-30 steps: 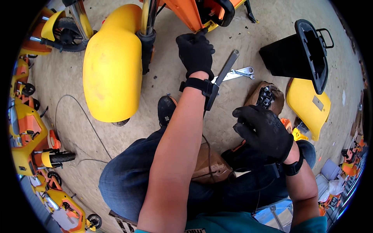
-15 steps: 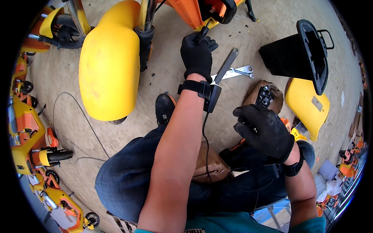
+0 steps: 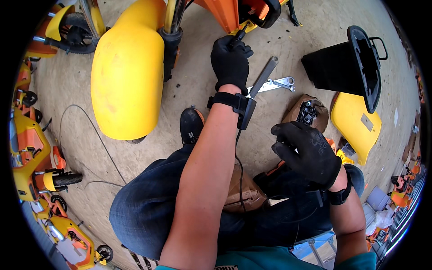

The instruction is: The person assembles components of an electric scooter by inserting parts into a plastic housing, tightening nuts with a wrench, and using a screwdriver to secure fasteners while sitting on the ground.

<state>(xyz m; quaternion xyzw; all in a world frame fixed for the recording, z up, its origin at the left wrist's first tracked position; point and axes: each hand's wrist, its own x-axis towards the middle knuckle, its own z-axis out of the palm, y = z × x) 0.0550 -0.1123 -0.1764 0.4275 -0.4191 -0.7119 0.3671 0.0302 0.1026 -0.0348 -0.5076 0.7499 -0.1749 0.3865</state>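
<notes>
My left hand (image 3: 229,63), in a black glove, is stretched forward with its fingers wrapped round a black-handled screwdriver (image 3: 239,34). The tool's far end meets the yellow lower edge of an orange vehicle body (image 3: 219,14); the exact point of contact is too small to make out. Gloved too, my right hand (image 3: 310,155) hovers above my right knee, its fingers bent and apart with nothing between them. Just beyond it a brown paper bag (image 3: 318,118) holds small metal hardware. Silver wrenches (image 3: 284,83) lie on the floor beside a dark grey bar (image 3: 265,74).
A large yellow fender (image 3: 128,85) stands at the left front. To the right, a black bin (image 3: 333,67) lies tipped over near a yellow panel (image 3: 357,121). A thin cable (image 3: 92,126) loops across the floor. Orange and yellow vehicles (image 3: 33,148) line the left side.
The view has shifted very slightly. Both hands keep nearly the same pose, and the screwdriver's handle leans a little more to the right.
</notes>
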